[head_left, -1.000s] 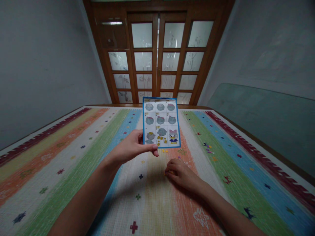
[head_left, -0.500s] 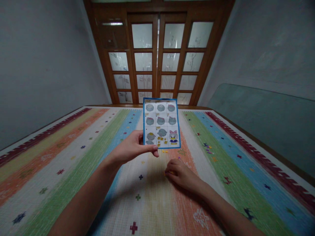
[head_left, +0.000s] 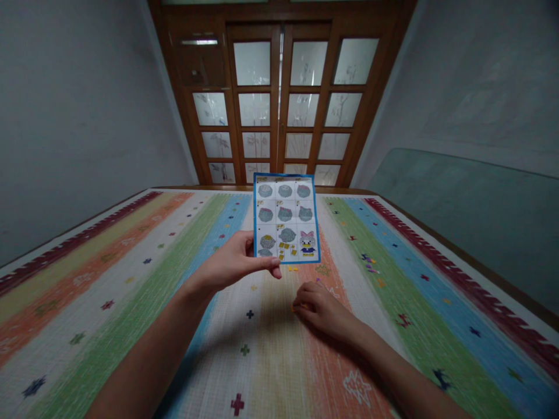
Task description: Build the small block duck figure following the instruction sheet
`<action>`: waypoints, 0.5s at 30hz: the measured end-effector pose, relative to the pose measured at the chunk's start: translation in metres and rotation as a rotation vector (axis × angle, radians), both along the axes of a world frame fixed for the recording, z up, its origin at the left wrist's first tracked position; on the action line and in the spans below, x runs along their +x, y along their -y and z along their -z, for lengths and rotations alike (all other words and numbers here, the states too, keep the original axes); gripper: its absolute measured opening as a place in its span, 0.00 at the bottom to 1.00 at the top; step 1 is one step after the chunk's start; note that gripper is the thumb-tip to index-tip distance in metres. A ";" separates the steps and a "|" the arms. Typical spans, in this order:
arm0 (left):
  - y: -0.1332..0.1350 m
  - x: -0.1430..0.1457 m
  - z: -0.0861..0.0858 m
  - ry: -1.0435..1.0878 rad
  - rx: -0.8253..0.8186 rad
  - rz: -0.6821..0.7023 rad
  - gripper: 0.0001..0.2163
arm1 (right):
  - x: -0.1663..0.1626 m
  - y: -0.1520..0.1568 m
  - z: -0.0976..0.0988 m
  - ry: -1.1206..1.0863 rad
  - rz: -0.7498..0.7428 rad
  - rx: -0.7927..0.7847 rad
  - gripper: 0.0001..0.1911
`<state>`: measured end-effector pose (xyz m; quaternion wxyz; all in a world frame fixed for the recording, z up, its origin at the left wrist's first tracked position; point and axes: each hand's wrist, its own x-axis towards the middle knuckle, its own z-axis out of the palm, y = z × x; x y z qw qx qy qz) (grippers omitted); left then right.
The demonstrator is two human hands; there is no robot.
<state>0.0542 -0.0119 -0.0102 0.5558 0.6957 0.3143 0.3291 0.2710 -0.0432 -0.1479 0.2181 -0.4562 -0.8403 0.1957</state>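
Note:
My left hand [head_left: 238, 259] pinches the lower left corner of an instruction sheet [head_left: 287, 218], holding it upright above the table. The sheet has a blue border and a grid of building steps, with a duck-like figure at the lower right. Lower and to the right, my right hand [head_left: 321, 305] rests on the striped cloth with its fingers curled together. A bit of orange shows at its fingertips, too small to name. Small yellow pieces [head_left: 292, 269] lie on the cloth just below the sheet's bottom edge.
A striped, patterned tablecloth [head_left: 174, 302] covers the table. Several small purple and orange pieces [head_left: 372, 266] lie on its green stripe to the right. Beyond the table's far edge stands a wooden door with glass panes [head_left: 279, 105]. A pale green panel [head_left: 458, 198] is at the right.

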 end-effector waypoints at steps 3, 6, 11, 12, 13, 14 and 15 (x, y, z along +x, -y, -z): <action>0.000 0.000 0.000 0.000 0.000 -0.001 0.11 | 0.000 0.000 0.001 -0.002 -0.001 -0.001 0.06; -0.001 0.000 0.000 0.005 0.008 0.006 0.11 | 0.001 0.000 0.001 0.001 -0.002 0.001 0.07; -0.001 -0.001 0.001 -0.013 0.024 0.003 0.12 | 0.000 0.000 0.000 0.003 -0.001 0.002 0.06; -0.001 -0.001 0.001 -0.016 0.026 0.004 0.12 | 0.000 -0.001 0.000 0.006 -0.002 0.001 0.06; -0.002 -0.001 0.001 -0.019 0.027 0.005 0.12 | 0.000 -0.001 0.000 0.007 -0.002 0.001 0.06; -0.002 -0.001 0.001 -0.018 0.027 0.005 0.11 | 0.000 -0.001 0.000 0.007 -0.003 0.000 0.06; -0.002 -0.001 0.001 -0.016 0.027 0.005 0.11 | 0.000 -0.001 0.000 0.006 -0.003 0.002 0.06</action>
